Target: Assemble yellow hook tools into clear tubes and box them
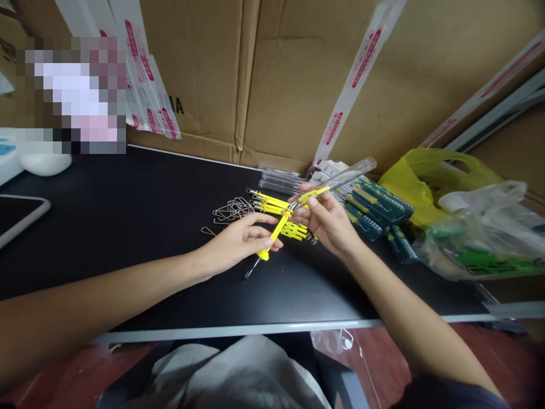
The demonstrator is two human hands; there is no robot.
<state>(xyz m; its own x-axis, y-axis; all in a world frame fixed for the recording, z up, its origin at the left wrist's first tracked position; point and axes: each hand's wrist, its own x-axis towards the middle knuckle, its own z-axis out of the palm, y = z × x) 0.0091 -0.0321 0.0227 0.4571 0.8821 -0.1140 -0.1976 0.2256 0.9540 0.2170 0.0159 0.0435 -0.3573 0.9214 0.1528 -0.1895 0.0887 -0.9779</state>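
Observation:
My left hand [242, 238] is closed round a yellow plastic spring-scale piece [279, 228], held slantwise with a metal hook at its lower end. In my right hand [330, 221], fingers and thumb grip a clear plastic tube [357, 169] with a yellow strip [314, 195] at its lower part. The tube's near end meets the upper end of the yellow piece; whether one is inside the other I cannot tell. Several yellow pieces with metal ends [270, 203] lie behind my hands, partly hidden. More yellow strips [293, 230] lie under them.
Wire hooks [233, 210] lie left of the yellow pieces on the black table [170, 199]. Behind are clear tubes [279, 179]. Dark green boxes [378, 204], a yellow bag [413, 176] and a clear bag [481, 233] stand right. Cardboard [298, 74] walls the back; a white-edged device [21, 213] lies left.

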